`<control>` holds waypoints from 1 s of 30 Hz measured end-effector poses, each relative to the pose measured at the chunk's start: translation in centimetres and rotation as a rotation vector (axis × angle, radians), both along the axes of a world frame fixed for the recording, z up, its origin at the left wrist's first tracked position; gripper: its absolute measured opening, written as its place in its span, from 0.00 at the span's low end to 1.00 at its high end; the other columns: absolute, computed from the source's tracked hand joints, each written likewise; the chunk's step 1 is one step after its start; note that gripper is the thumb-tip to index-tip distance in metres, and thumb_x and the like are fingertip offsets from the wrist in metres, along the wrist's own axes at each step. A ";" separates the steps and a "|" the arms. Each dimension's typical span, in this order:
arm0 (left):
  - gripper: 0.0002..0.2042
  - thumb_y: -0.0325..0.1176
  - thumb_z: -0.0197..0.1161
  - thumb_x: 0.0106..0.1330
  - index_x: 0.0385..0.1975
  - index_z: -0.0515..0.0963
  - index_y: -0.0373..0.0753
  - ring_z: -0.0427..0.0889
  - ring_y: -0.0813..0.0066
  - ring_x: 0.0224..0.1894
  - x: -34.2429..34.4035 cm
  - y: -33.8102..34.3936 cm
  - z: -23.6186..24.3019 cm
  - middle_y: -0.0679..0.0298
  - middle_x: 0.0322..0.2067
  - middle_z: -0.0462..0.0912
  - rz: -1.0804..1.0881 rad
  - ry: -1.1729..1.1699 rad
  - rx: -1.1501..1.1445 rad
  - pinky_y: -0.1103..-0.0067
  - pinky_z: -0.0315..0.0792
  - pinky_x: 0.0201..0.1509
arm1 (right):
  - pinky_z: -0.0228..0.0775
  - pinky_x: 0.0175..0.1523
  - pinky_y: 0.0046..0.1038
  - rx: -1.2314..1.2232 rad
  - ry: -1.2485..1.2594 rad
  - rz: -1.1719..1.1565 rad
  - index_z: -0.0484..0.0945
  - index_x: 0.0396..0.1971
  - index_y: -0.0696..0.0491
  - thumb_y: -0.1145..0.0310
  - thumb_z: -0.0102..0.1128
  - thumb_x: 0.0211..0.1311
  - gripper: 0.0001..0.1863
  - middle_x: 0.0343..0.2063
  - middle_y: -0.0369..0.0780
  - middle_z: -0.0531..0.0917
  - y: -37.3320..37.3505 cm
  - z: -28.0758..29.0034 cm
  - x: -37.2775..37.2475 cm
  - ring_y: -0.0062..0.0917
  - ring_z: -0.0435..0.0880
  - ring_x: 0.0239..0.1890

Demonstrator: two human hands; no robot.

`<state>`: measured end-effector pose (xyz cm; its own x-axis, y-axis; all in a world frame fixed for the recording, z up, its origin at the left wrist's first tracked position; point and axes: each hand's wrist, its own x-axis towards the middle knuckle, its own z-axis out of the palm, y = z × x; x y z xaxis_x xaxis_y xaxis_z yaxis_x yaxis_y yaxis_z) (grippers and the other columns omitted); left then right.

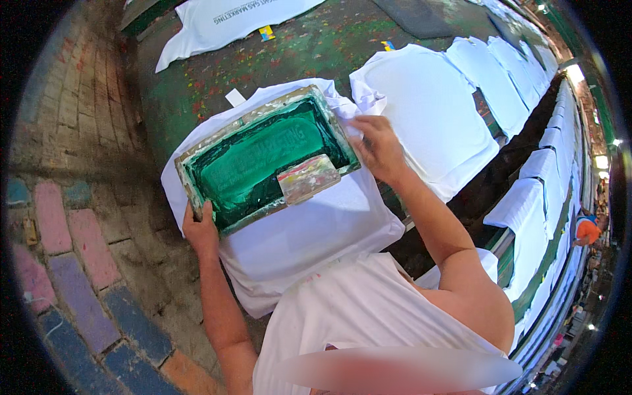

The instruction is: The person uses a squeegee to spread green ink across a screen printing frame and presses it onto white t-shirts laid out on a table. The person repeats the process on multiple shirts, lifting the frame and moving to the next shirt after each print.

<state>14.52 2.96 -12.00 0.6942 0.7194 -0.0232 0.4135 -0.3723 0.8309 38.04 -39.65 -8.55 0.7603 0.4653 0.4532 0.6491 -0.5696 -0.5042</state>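
My left hand (pixel 201 227) is closed on the left end of a printing screen frame (pixel 257 106), thumb over its rim. The rectangular frame lies tilted across a white shirt (pixel 296 257), with green ink (pixel 250 151) inside and a paint-stained wooden block (pixel 308 179), perhaps a squeegee, resting over its near edge. My right hand (pixel 375 148) is at the frame's right end beside bunched white fabric (pixel 368 99), fingers bent and apart, with no object visible in them. A small white tab (pixel 235 97) sticks out beyond the shirt.
More white shirts (pixel 434 125) lie along the paint-spattered green table (pixel 289 56), with another row (pixel 520 220) across a dark gap at right. A brick floor (pixel 85 263) with painted patches runs along the left. A person in orange (pixel 586 230) is at the far right.
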 end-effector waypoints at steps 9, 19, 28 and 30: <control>0.32 0.28 0.78 0.75 0.76 0.75 0.26 0.87 0.64 0.59 -1.6 -1.2 -2.0 0.53 0.64 0.86 0.096 -0.351 -0.047 0.68 0.80 0.67 | 0.74 0.73 0.48 -0.103 0.419 -0.312 0.88 0.68 0.49 0.50 0.59 0.83 0.26 0.62 0.55 0.89 -2.7 -6.8 7.2 0.50 0.85 0.67; 0.34 0.31 0.73 0.80 0.82 0.68 0.32 0.82 0.50 0.68 -4.6 -6.0 4.7 0.43 0.74 0.77 0.475 -0.484 -0.427 0.59 0.83 0.69 | 0.76 0.68 0.49 -0.091 0.119 -0.087 0.85 0.68 0.51 0.60 0.65 0.78 0.23 0.59 0.50 0.88 -3.7 -5.4 6.4 0.50 0.84 0.63; 0.44 0.50 0.76 0.78 0.83 0.63 0.28 0.78 0.46 0.74 -6.0 -16.8 9.7 0.41 0.78 0.70 0.514 -0.572 -0.274 0.53 0.78 0.75 | 0.81 0.63 0.47 -0.567 0.026 -0.074 0.92 0.59 0.41 0.63 0.74 0.64 0.21 0.56 0.46 0.89 -6.2 -5.3 12.1 0.46 0.86 0.61; 0.43 0.50 0.75 0.79 0.83 0.64 0.29 0.78 0.47 0.73 -5.9 -19.3 10.4 0.42 0.78 0.71 0.505 -0.702 -0.388 0.54 0.78 0.75 | 0.83 0.61 0.46 -0.554 0.008 -0.040 0.95 0.49 0.44 0.66 0.76 0.60 0.16 0.51 0.47 0.90 -6.0 -6.3 13.4 0.45 0.89 0.57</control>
